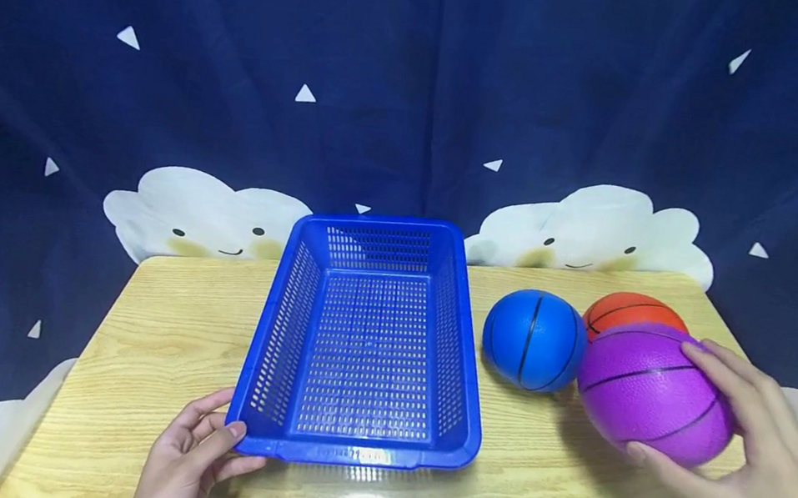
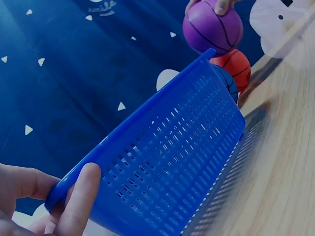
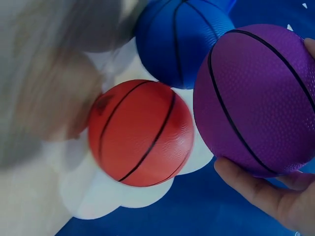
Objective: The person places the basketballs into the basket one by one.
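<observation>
My right hand (image 1: 757, 464) grips a purple toy basketball (image 1: 656, 392) from its right side, thumb below and fingers over the top. In the left wrist view the purple ball (image 2: 212, 27) is held up above the other balls. A blue ball (image 1: 534, 340) and a red ball (image 1: 633, 311) sit on the table, the red one partly hidden behind the purple. My left hand (image 1: 194, 453) pinches the near left corner of a blue plastic basket (image 1: 351, 453), thumb on the rim and fingers beneath it. Nothing lies inside the basket.
The light wooden table (image 1: 153, 334) carries everything. Behind it hangs a dark blue curtain (image 1: 392, 71) with white triangles and smiling clouds. The blue ball is just right of the basket, beside the red ball.
</observation>
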Demonstrator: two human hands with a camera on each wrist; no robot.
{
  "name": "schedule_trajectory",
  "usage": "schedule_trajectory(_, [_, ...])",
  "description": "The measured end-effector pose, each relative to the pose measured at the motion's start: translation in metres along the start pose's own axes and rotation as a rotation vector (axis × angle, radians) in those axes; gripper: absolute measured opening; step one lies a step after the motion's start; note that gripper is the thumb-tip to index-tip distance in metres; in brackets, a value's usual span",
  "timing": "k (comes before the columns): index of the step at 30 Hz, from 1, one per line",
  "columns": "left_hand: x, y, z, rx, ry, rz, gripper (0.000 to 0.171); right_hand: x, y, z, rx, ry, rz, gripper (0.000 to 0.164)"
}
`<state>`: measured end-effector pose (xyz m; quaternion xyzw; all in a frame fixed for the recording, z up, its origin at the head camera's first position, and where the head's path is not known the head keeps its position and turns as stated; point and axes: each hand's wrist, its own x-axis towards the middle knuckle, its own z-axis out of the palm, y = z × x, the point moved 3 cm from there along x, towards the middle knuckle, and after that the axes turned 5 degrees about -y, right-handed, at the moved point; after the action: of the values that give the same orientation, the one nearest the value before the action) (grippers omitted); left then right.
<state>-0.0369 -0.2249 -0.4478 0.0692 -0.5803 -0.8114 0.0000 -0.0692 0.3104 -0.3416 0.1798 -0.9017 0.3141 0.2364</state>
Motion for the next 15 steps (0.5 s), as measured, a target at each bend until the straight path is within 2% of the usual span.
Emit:
schedule_trajectory(9, [0.0,-0.001,-0.001,-0.014,-0.018,0.038,0.038,0.027,-0.022,0.008,0.048,-0.004,-0.083,0.113])
schedule_trajectory(15, [-0.001,0.001,0.003,0.037,0.051,-0.01,0.036,0.046,-0.044,0.019,0.089,0.004,-0.174,0.105])
